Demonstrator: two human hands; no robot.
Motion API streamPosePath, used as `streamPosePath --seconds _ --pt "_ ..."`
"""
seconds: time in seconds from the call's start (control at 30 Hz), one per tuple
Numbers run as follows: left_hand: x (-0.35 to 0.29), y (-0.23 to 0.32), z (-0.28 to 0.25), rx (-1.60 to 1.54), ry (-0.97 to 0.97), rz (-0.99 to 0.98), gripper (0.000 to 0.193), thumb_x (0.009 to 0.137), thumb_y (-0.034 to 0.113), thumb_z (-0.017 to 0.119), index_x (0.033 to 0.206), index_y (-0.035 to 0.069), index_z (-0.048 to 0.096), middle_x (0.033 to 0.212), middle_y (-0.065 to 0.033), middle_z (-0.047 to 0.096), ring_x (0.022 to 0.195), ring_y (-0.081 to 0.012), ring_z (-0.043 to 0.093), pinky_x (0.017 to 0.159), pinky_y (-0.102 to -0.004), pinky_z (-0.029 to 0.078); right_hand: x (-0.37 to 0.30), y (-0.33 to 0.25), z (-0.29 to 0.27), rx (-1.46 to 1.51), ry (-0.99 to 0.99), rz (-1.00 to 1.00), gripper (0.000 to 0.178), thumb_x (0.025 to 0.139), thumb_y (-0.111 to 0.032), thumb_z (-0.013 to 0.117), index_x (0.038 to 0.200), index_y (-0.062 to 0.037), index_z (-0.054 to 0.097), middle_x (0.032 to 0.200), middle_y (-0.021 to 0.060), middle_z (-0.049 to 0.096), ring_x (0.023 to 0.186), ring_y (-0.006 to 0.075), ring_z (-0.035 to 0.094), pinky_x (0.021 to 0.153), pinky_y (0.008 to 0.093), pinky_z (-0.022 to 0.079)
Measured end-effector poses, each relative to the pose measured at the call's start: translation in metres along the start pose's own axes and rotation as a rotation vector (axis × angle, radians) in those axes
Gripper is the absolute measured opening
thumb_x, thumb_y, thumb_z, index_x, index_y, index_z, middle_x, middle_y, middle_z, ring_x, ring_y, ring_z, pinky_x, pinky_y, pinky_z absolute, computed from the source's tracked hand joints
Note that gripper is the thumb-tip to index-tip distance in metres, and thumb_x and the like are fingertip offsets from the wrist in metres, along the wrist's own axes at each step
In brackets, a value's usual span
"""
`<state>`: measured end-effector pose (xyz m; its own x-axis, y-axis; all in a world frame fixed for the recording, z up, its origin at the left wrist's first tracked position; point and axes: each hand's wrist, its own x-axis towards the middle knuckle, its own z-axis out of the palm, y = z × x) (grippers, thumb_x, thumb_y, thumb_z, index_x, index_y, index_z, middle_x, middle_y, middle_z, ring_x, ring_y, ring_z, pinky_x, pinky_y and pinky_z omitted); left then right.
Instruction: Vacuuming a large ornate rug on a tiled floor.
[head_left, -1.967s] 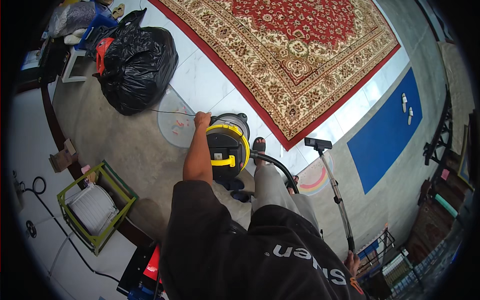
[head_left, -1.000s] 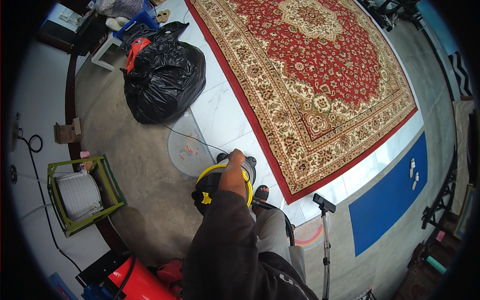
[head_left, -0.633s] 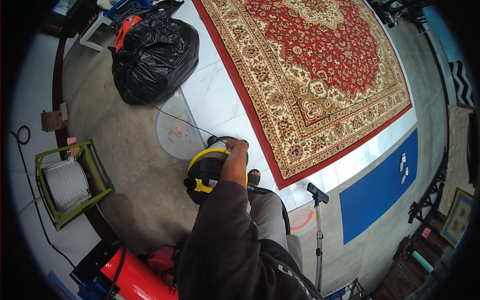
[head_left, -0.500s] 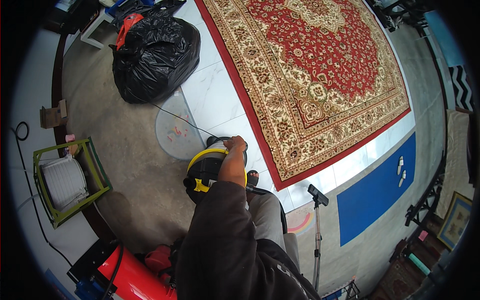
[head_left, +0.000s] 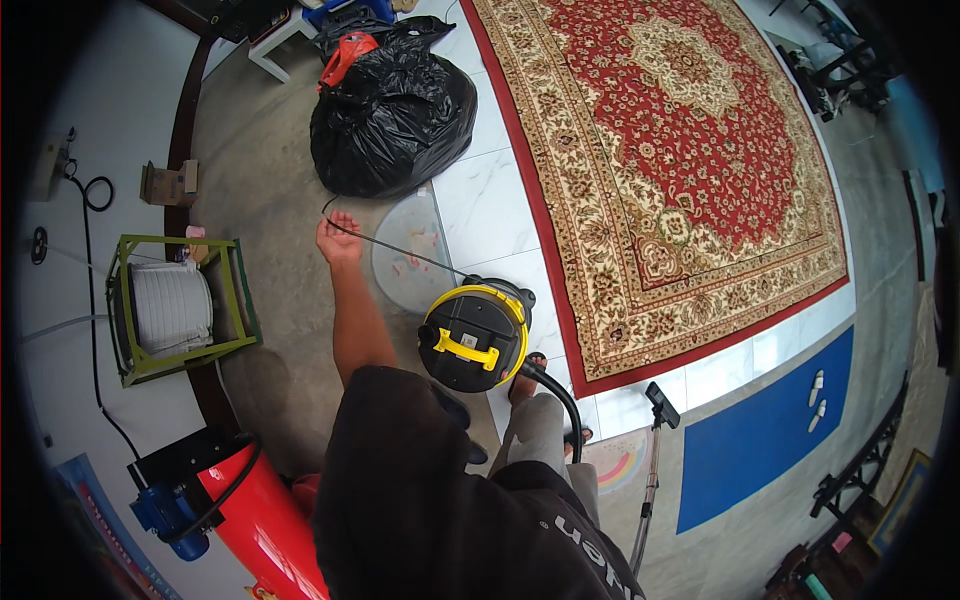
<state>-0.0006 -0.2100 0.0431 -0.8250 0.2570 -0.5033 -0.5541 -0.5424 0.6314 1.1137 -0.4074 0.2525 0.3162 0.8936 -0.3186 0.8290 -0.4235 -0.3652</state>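
Observation:
My left hand (head_left: 340, 238) is stretched out over the bare floor, palm up, fingers curled round a thin black power cord (head_left: 405, 250). That cord runs from my hand to the top edge of a round black-and-yellow canister vacuum cleaner (head_left: 474, 338), which stands by my feet with its yellow handle up. A black hose (head_left: 558, 392) curves from the canister past my grey trouser leg. Beyond the hose, a metal vacuum wand with a black floor head (head_left: 662, 405) stands tilted. My right hand is out of sight.
A full black garbage bag (head_left: 395, 120) lies ahead, beside a translucent mat (head_left: 412, 262). A red patterned carpet (head_left: 690, 150) covers white tiles. Left are a green-framed hose reel (head_left: 175, 308) and a red tank (head_left: 265, 520); right, a blue mat (head_left: 765, 430) with slippers.
My left hand has moved left from the vacuum cleaner's top toward the garbage bag, with the cord stretched behind it. The canister's top is now uncovered, and the view has shifted.

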Motion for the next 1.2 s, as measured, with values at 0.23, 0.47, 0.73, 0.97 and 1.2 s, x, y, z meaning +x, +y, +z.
streamPosePath --seconds 0.23,0.47,0.73,0.97,1.2 --pt "-0.022 0.116 0.094 -0.002 0.152 0.149 0.042 0.101 0.043 0.051 0.111 0.002 0.058 0.106 -0.0107 0.068 0.087 -0.0215 0.063 0.073 -0.0352 0.048 -0.007 -0.008 0.076 0.254 0.128 0.026 0.049 0.093 -0.05 0.064 0.078 -0.0051 0.053 0.055 0.0003 0.042 0.047 0.0114 0.039 0.046 0.0314 0.032" --pt "-0.22 -0.179 0.338 0.778 -1.28 -0.169 0.045 0.1 0.018 0.059 0.138 -0.005 0.052 0.075 -0.0041 0.065 0.053 -0.0088 0.052 0.049 -0.0225 0.039 -0.003 -0.042 0.154 0.514 0.218 0.044 0.051 0.092 -0.051 0.064 0.075 -0.0047 0.053 0.054 0.0003 0.041 0.046 0.0113 0.038 0.045 0.0311 0.032" --pt "-0.313 -0.3 0.253 0.898 -1.013 -0.411 0.021 0.101 0.017 0.06 0.096 -0.002 0.068 0.076 -0.0054 0.065 0.065 -0.0142 0.064 0.059 -0.029 0.05 -0.025 -0.045 0.192 0.672 0.266 0.171 0.052 0.092 -0.052 0.065 0.073 -0.0043 0.052 0.053 0.0004 0.041 0.045 0.0111 0.038 0.044 0.0308 0.031" --pt "-0.344 -0.329 0.2 1.276 -1.261 -0.699 0.085 0.091 0.033 0.072 0.156 0.003 0.026 0.151 -0.0231 0.043 0.138 -0.0333 0.045 0.11 -0.0462 0.041 -0.08 -0.025 0.183 0.664 0.232 0.312 0.054 0.091 -0.052 0.065 0.07 -0.004 0.052 0.052 0.0004 0.041 0.044 0.011 0.038 0.043 0.0305 0.031" --pt "-0.298 -0.228 0.046 2.532 -1.226 -0.054 0.078 0.08 0.043 0.078 0.142 0.005 0.049 0.147 -0.0203 0.044 0.138 -0.0405 0.04 0.108 -0.0557 0.042 -0.225 -0.031 0.184 0.589 0.227 0.685 0.061 0.091 -0.054 0.064 0.06 -0.0047 0.047 0.047 0.0012 0.04 0.04 0.0113 0.037 0.04 0.0312 0.029"
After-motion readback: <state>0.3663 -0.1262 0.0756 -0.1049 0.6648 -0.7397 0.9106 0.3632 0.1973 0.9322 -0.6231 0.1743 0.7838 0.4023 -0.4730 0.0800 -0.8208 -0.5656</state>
